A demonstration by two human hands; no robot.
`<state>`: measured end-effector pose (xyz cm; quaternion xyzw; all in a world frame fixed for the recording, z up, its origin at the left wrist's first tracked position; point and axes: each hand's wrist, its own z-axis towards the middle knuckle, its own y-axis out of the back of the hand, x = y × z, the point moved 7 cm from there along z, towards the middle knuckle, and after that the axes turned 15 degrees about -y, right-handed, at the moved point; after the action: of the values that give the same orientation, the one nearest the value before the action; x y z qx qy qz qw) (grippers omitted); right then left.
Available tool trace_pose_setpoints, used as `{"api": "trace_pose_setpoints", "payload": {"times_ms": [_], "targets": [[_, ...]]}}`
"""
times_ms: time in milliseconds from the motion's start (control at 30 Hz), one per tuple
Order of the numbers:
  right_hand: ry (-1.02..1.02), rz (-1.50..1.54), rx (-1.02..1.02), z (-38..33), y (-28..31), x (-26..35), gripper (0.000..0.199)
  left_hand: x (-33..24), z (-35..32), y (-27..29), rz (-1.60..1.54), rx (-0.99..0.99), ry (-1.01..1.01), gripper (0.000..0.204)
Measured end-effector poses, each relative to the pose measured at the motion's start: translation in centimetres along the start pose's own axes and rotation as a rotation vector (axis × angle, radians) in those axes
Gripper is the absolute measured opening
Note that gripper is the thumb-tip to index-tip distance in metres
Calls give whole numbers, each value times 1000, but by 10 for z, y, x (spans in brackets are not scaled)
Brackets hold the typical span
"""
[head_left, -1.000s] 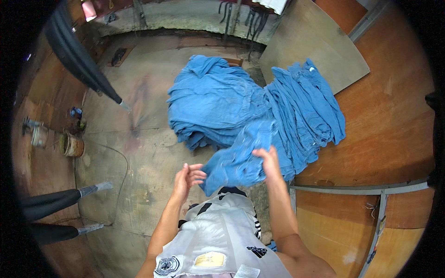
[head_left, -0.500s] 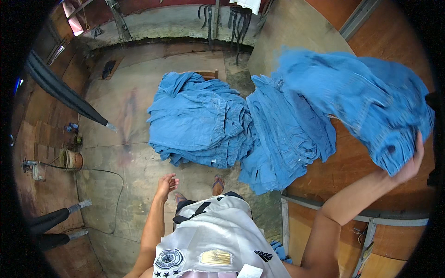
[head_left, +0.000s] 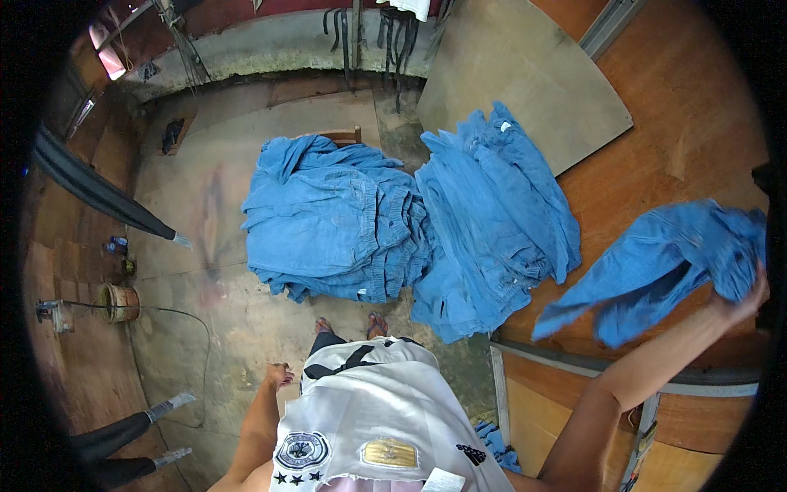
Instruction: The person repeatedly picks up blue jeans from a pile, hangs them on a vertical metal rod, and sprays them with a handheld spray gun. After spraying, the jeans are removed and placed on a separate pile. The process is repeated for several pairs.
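A pale board [head_left: 525, 82] lies on brown wooden panelling [head_left: 664, 123]. Black straps [head_left: 393, 41] hang beside a white cloth [head_left: 407, 6]. At left, a grimy bucket [head_left: 123, 302] stands near the wall, a thin dark cable [head_left: 207, 348] curves over the floor [head_left: 238, 365], and black tubes [head_left: 98, 187] end in clear wrapping [head_left: 182, 242].

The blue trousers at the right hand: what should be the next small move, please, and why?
Perhaps lower the trousers onto the wooden surface: the right hand holds one end, and their legs spread out over it.
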<state>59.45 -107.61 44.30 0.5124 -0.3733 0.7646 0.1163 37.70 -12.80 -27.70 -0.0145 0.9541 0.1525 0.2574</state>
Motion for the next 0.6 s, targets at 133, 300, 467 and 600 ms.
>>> {"api": "trace_pose_setpoints", "payload": {"times_ms": [133, 300, 467, 600], "targets": [[-112, -55, 43, 46, -73, -100, 41, -26, 6, 5, -4, 27, -71, 34], [-455, -234, 317, 102, -199, -255, 39, -105, 35, 18, 87, 71, -199, 33], [-599, -517, 281, 96, -168, -383, 72, -193, 57, 13, 86, 66, -406, 34], [-319, -927, 148, 33, -70, -453, 58, -219, 63, -21, 123, 104, -497, 30]]}}
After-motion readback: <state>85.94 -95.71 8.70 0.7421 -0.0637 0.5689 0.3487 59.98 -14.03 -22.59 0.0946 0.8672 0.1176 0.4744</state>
